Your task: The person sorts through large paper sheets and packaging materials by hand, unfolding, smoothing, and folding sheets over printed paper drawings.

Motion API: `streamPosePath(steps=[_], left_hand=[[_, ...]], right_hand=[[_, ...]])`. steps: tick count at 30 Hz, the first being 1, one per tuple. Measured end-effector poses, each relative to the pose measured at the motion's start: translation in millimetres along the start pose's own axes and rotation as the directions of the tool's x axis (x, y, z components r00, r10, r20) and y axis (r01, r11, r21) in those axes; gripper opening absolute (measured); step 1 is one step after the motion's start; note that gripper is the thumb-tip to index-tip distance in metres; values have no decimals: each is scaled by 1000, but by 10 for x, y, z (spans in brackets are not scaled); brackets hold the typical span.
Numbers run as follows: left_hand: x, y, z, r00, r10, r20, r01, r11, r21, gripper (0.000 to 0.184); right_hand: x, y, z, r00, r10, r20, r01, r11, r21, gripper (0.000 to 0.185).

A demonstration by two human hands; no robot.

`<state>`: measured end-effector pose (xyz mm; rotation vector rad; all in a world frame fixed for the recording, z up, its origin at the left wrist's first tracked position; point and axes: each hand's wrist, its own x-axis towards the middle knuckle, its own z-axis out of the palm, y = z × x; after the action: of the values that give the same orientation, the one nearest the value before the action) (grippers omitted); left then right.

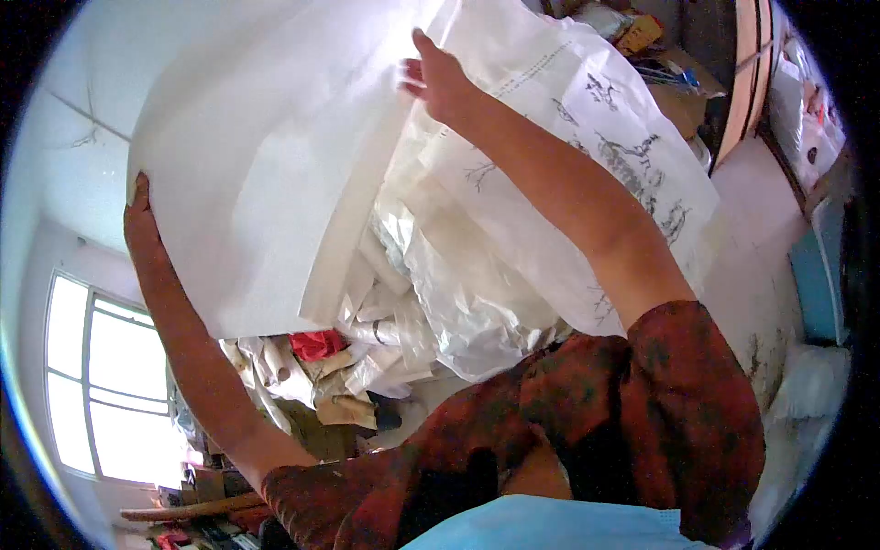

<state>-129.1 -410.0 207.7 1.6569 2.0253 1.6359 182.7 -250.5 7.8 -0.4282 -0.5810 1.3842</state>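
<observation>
My left hand (140, 218) is closed on the left edge of a large white sheet (266, 174), held up at a slant in front of me. At the sheet's right edge my right hand (438, 84) has its thumb raised and its fingers apart, slightly blurred; whether it touches the sheet is hard to tell. Behind my right forearm spreads a second white sheet printed with dark branches and small writing (632, 174). Crumpled clear plastic wrapping (486, 293) lies below, between the two sheets.
Rolls and scraps of paper (376, 344) are heaped below with a red item (316, 345). A bright window (110, 376) is at the left. Boxes and bags (674, 87) stand at upper right, near a blue panel (819, 280).
</observation>
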Motion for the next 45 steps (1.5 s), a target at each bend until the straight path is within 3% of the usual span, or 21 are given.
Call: streamPosePath(steps=[1, 3, 7, 11, 14, 18, 19, 20, 21, 26, 29, 33, 34, 35, 36, 37, 39, 40, 41, 43, 45], left_hand=[[1, -8, 51, 999, -12, 52, 14, 999, -33, 66], [-43, 71, 118, 969, 162, 185, -161, 987, -19, 66], [310, 433, 181, 862, 479, 165, -488, 872, 19, 60], [733, 605, 56, 792, 604, 90, -610, 777, 153, 57], [947, 571, -155, 773, 633, 49, -623, 742, 248, 55], [1301, 395, -439, 788, 615, 1, -582, 746, 323, 53], [1390, 313, -489, 798, 603, -9, -566, 754, 332, 52], [1497, 240, -529, 810, 586, -18, -547, 767, 337, 51], [1608, 166, -567, 821, 570, -27, -529, 779, 336, 51], [2225, -245, -433, 894, 447, -44, -422, 870, 257, 48], [2630, -538, -48, 940, 340, -3, -336, 930, 149, 46], [3158, -1143, 968, 968, 171, 184, -170, 985, -23, 43], [3128, -1364, 1303, 963, 157, 221, -146, 987, -65, 43], [2559, -1412, 1732, 891, 451, 63, -444, 891, -91, 44], [1917, -1253, 1915, 856, 508, 89, -506, 861, -54, 42], [1730, -1363, 2274, 889, 458, 6, -457, 889, -38, 41], [2110, -1994, 2820, 817, 540, 204, -575, 790, 211, 41], [1545, -1771, 2859, 743, 642, 189, -668, 702, 244, 40], [1481, -1905, 3084, 820, 537, 198, -571, 794, 209, 42], [1352, -2086, 3358, 811, 547, 207, -575, 811, 109, 40], [1101, -2039, 3514, 882, 456, 118, -461, 786, 411, 36]], right_hand=[[-8, 9, -133, 979, -95, -182, 49, 968, -245, 87], [-92, 116, -405, 916, -100, -387, -32, 947, -319, 75], [-285, 310, -553, 854, 210, -476, -325, 930, -172, 76], [-252, 473, -598, 871, 365, -329, -437, 882, -177, 75], [-390, 359, -422, 840, 539, -67, -496, 811, 310, 70], [-20, 449, -445, 971, 236, 38, -234, 901, 367, 57], [-5, 351, -481, 996, 10, 88, -4, 998, -67, 53], [-27, 221, -591, 960, -171, 222, 258, 847, -465, 49], [-33, 90, -722, 873, -266, 409, 488, 485, -725, 45], [479, -341, -1726, 803, -517, 296, 587, 602, -541, 34], [105, -766, -2031, 828, -493, 268, 510, 463, -725, 34], [-1111, -1129, -1950, 776, -564, 283, 412, 113, -904, 28], [-1184, -1202, -2065, 832, -512, 214, 162, -144, -976, 45], [-1199, -1196, -2251, 808, -584, -81, 196, 397, -897, 46], [-1179, -1146, -2476, 791, -487, -370, 244, 806, -539, 47], [-1165, -1143, -2606, 787, -257, -561, 296, 955, -22, 48], [-1511, -1227, -2388, 746, -220, -628, 169, 975, -141, 52], [-1647, -1260, -2293, 724, -210, -658, 102, 975, -198, 54], [-1684, -1242, -2351, 759, -197, -620, 34, 964, -264, 54], [-1723, -1136, -2609, 825, -151, -545, -97, 911, -400, 55], [-1710, -1033, -2779, 808, -58, -586, -195, 913, -359, 56]])
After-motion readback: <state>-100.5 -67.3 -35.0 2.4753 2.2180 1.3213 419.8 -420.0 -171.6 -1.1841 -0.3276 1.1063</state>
